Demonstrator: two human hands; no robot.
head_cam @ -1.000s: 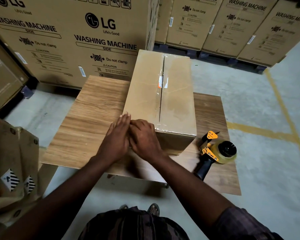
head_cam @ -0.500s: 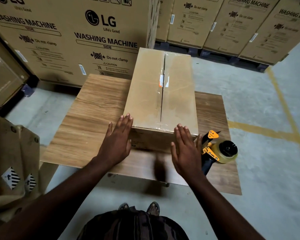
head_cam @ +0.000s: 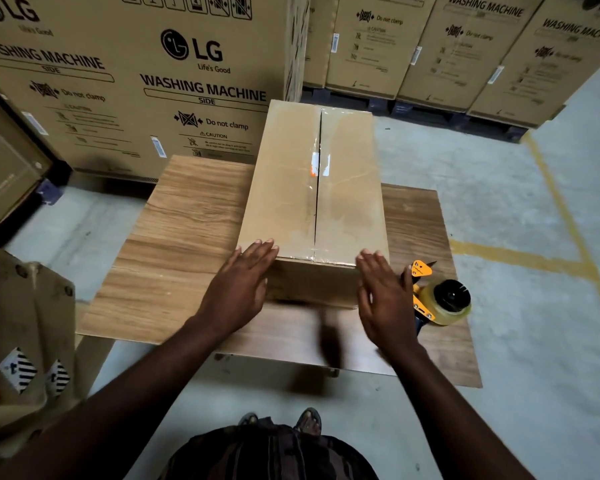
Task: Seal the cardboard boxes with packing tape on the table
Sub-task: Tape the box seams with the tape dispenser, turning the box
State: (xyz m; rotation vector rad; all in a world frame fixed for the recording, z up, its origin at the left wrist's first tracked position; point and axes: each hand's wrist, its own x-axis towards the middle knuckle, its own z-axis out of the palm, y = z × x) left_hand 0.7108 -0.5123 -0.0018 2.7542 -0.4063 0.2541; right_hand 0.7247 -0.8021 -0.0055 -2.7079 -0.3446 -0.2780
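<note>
Long brown cardboard box [head_cam: 312, 188], clear tape over its top seam, sits on wooden desk [head_cam: 174, 258]. Left hand [head_cam: 238, 289] and right hand [head_cam: 383, 299] flank near end, fingers straight, together, holding nothing. Risk: right hand knocks yellow tape dispenser [head_cam: 440, 299] off desk edge.

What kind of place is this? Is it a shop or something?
Most likely a warehouse: tall washing machine cartons stand in rows on pallets, and the bare concrete floor has yellow painted lines.
</note>
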